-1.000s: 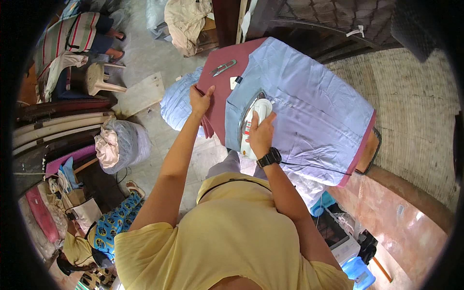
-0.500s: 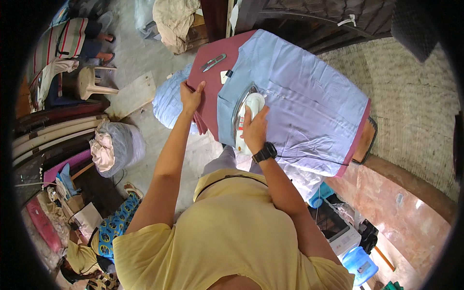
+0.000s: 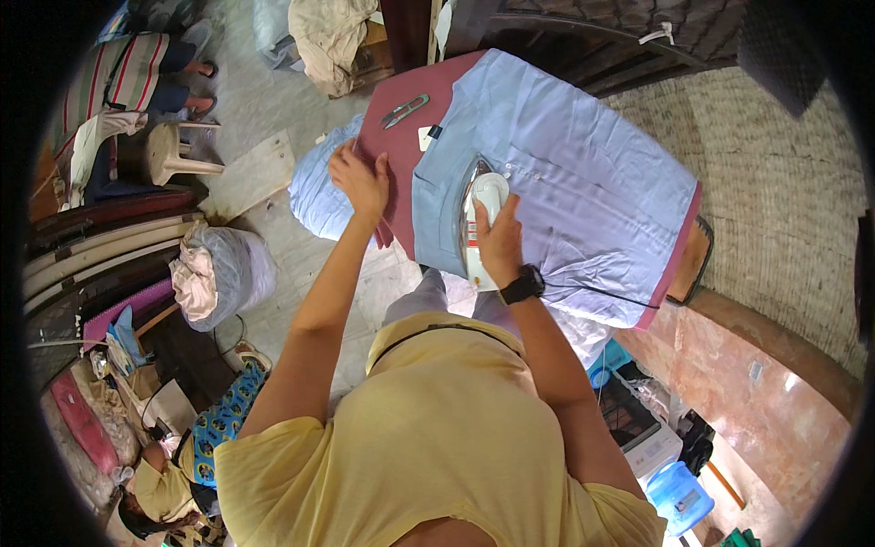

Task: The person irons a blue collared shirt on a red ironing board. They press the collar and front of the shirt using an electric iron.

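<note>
A light blue shirt (image 3: 583, 173) with small pale buttons lies spread over a maroon-covered ironing board (image 3: 447, 84). My right hand (image 3: 499, 242), wearing a dark watch, is closed round the handle of a white iron (image 3: 492, 190). The iron rests on the bluer left band of the shirt, and its cord trails off right. At the board's left edge is my left hand (image 3: 362, 182), fingers and thumb apart, holding nothing I can see. Beyond it, thread snips (image 3: 406, 111) lie on the maroon cover. A white tag (image 3: 425, 139) sits by the shirt's edge.
Bunched blue cloth (image 3: 319, 196) is left of the board. Farther left stand a plastic-wrapped bundle (image 3: 232, 273) and a beige stool (image 3: 169, 155). Another person (image 3: 164, 488) is at lower left. A blue water jug (image 3: 679, 497) stands lower right; a dark metal gate (image 3: 620, 41) rises behind.
The iron has shifted slightly right in my right hand. My left hand has loosened from the board's edge, its fingers spreading apart.
</note>
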